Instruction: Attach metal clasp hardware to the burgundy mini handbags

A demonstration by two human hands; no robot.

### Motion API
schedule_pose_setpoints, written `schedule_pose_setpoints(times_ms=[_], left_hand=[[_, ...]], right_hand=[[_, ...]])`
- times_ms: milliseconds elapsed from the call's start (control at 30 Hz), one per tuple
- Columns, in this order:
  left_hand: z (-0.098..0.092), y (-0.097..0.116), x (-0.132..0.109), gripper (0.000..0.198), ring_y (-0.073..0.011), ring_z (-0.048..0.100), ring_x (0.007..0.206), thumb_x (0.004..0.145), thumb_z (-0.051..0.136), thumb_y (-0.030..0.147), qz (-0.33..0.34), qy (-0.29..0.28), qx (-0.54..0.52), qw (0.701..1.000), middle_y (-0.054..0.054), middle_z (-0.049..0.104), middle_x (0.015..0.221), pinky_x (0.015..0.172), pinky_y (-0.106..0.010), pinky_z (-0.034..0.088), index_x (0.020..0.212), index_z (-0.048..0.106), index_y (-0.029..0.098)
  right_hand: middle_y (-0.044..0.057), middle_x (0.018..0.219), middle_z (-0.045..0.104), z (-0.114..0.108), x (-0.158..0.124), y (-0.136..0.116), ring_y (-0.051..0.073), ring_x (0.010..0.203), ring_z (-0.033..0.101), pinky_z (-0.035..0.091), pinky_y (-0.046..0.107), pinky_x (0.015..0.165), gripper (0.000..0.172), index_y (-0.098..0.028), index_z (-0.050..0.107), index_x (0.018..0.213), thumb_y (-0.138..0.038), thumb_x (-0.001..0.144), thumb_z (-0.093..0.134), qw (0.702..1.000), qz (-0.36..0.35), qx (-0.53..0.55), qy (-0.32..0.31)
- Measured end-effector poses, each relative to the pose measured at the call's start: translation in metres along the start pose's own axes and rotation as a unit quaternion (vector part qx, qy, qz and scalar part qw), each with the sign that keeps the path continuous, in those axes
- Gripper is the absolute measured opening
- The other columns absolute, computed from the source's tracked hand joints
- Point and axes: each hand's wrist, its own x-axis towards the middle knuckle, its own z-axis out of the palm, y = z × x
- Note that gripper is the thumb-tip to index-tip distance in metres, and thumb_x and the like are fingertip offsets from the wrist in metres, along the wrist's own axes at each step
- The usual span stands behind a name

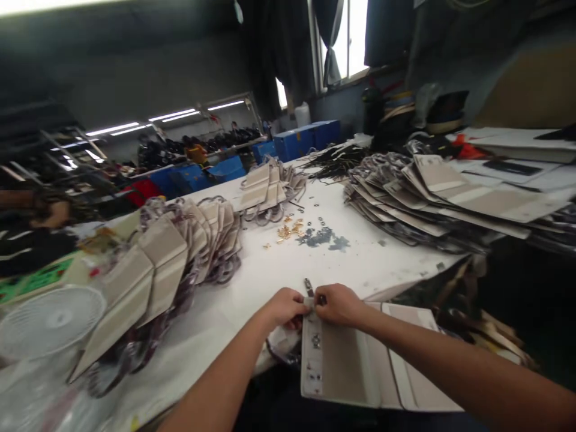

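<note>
Both your hands met at the upper left corner of a folding beige panel (339,366), which lay at the near edge of the white table (265,270). Your left hand (285,307) pinched that corner from the left. Your right hand (341,305) was on the panel's side of it, fingers curled close to your left fingertips; whether they gripped the panel or a small dark piece there, you could not tell. Most of the panel spread below and to the right of your hands, with your right forearm crossing over it. A small dark strap end (308,287) stuck out just beyond your fingers, between both hands. Small metal fittings ran down the panel's left edge, below your hands. Farther across the table lay gold-coloured pieces (291,229) and, just beside them, dark grey pieces (321,237). Similar panels were heaped to the left (166,258) and right (450,192).
</note>
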Motion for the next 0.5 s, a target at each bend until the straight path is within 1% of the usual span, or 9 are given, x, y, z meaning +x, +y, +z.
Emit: schedule_pose_setpoints(times_ms=[167, 233, 300, 333, 400, 467, 500], left_hand=[[0.002, 0.002, 0.010, 0.021, -0.0124, 0.057, 0.052, 0.078, 0.073, 0.030, 0.009, 0.030, -0.012, 0.999, 0.004, 0.056, 0.055, 0.048, -0.021, 0.042, 0.070, 0.058, 0.018], [0.000, 0.004, 0.013, 0.021, -0.0134, 0.058, 0.051, 0.077, 0.074, 0.033, -0.002, 0.028, -0.023, 0.999, 0.003, 0.058, 0.054, 0.046, -0.022, 0.042, 0.071, 0.059, 0.018], [-0.004, 0.005, 0.017, 0.023, -0.0152, 0.058, 0.049, 0.074, 0.075, 0.036, -0.019, 0.014, -0.037, 0.999, 0.002, 0.059, 0.053, 0.045, -0.024, 0.043, 0.071, 0.061, 0.018], [-0.006, 0.005, 0.020, 0.024, -0.0158, 0.058, 0.048, 0.073, 0.076, 0.037, -0.026, 0.005, -0.044, 0.999, 0.001, 0.059, 0.052, 0.045, -0.024, 0.043, 0.071, 0.062, 0.018], [-0.009, 0.004, 0.025, 0.027, -0.0162, 0.057, 0.045, 0.069, 0.078, 0.040, -0.035, -0.012, -0.062, 0.997, 0.000, 0.060, 0.051, 0.044, -0.026, 0.043, 0.071, 0.062, 0.018], [-0.010, 0.002, 0.029, 0.031, -0.0154, 0.055, 0.044, 0.067, 0.079, 0.043, -0.036, -0.024, -0.082, 0.996, 0.000, 0.061, 0.052, 0.044, -0.026, 0.043, 0.071, 0.062, 0.018], [-0.010, 0.000, 0.030, 0.032, -0.0148, 0.055, 0.044, 0.067, 0.079, 0.044, -0.033, -0.026, -0.091, 0.995, 0.000, 0.062, 0.053, 0.044, -0.026, 0.043, 0.070, 0.061, 0.018]], right_hand=[[0.004, 0.088, 0.078, -0.005, 0.007, 0.004, 0.022, 0.082, 0.067, 0.039, 0.029, 0.068, 0.016, -0.024, 0.080, 0.088, -0.026, 0.077, 0.070, 0.999, 0.005, 0.039, -0.002], [0.003, 0.083, 0.077, -0.014, 0.008, 0.003, 0.020, 0.078, 0.065, 0.040, 0.029, 0.067, 0.013, -0.022, 0.080, 0.085, -0.026, 0.077, 0.071, 0.997, 0.006, 0.080, -0.010], [0.002, 0.076, 0.074, -0.028, 0.008, 0.000, 0.017, 0.069, 0.062, 0.041, 0.027, 0.063, 0.011, -0.019, 0.079, 0.083, -0.025, 0.079, 0.072, 0.988, 0.015, 0.153, -0.005], [0.001, 0.072, 0.072, -0.037, 0.007, -0.002, 0.014, 0.064, 0.059, 0.040, 0.026, 0.059, 0.011, -0.018, 0.078, 0.082, -0.026, 0.081, 0.071, 0.979, 0.021, 0.203, 0.008], [-0.002, 0.064, 0.066, -0.052, 0.005, -0.008, 0.011, 0.054, 0.053, 0.039, 0.023, 0.052, 0.014, -0.017, 0.075, 0.082, -0.030, 0.084, 0.072, 0.947, 0.027, 0.313, 0.063], [-0.004, 0.057, 0.060, -0.061, 0.003, -0.014, 0.010, 0.047, 0.049, 0.039, 0.022, 0.047, 0.021, -0.018, 0.071, 0.083, -0.038, 0.088, 0.073, 0.900, 0.008, 0.414, 0.134], [-0.005, 0.054, 0.058, -0.061, 0.003, -0.017, 0.010, 0.045, 0.049, 0.039, 0.021, 0.046, 0.024, -0.018, 0.069, 0.083, -0.042, 0.088, 0.074, 0.875, -0.008, 0.456, 0.165]])
